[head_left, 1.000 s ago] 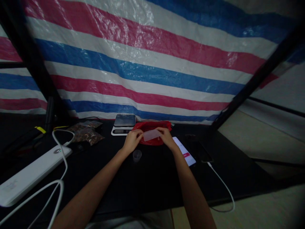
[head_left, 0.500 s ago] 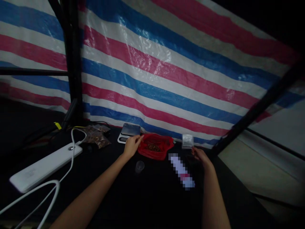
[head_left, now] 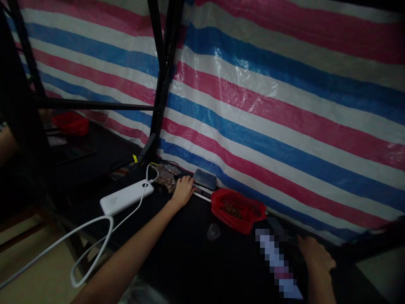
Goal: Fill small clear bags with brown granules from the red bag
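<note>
Flanking red bag (head_left: 233,223), clear cup (head_left: 213,232): left hand (head_left: 183,191) at scale (head_left: 205,179), right hand (head_left: 316,254) near phone (head_left: 274,255), grips unclear

Two red bags: the right red bag (head_left: 246,223) and the far-left red bag (head_left: 71,125). One scale (head_left: 204,179), one white power bank (head_left: 126,197), one clear cup (head_left: 214,232), one pixelated lit screen (head_left: 276,259), one yellow tag (head_left: 135,158). Clear packets (head_left: 165,175) overlap too much to count. Two hands on this side: left hand (head_left: 183,190), right hand (head_left: 316,253). One other person's arm (head_left: 5,145), far left.
</note>
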A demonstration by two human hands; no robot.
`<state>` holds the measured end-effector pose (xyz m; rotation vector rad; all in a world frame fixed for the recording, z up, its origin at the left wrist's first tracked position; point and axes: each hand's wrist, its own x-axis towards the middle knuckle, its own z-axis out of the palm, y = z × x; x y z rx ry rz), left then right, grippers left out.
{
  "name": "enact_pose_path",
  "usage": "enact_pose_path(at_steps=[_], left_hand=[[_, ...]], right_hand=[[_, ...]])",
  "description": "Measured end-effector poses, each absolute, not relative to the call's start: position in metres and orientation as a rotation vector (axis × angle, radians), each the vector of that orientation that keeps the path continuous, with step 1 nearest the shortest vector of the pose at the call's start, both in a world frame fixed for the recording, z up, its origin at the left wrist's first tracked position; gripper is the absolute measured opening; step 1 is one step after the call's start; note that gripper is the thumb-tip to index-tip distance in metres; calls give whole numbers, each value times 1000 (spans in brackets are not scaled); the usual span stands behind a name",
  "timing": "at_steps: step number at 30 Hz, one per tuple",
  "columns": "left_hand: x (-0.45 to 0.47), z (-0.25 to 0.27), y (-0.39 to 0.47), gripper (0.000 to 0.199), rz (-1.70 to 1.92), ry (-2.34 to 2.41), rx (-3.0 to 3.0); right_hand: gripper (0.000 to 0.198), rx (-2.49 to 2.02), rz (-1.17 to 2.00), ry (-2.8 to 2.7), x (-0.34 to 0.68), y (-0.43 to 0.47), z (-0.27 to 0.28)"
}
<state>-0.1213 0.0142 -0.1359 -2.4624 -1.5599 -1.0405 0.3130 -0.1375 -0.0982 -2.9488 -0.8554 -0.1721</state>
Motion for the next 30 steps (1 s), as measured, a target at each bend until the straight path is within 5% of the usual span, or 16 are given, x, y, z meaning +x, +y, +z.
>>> enact_pose_path(at_steps=[4, 9, 12, 16, 20, 25, 30], left_hand=[[-181, -137, 18, 35, -892, -1671, -2319], [-223, -138, 36, 30, -937, -1908, -2495], [-229, -129, 52, 23, -1383, -1935, -2582], [-209, -105, 68, 40, -2443, -1705, -2388], [-144, -94, 61, 47, -3073, -1519, -2294], [-57, -112, 20, 42, -3343, -1370, -2514], [-32, -130, -11, 37, -3139, -1304, -2920]], right_hand=[[44, -2869, -137, -954, 319, -137, -110], [36, -2621, -6, -1041, 318, -135, -120], [36, -2283, 168, -1080, 320, -135, -122], [51, -1798, 239, -981, 303, -129, -113], [49, -1496, 334, -1059, 232, -112, -95], [52, -1265, 647, -1335, 129, -87, -109], [43, -1317, 684, -1203, 112, -82, -133]])
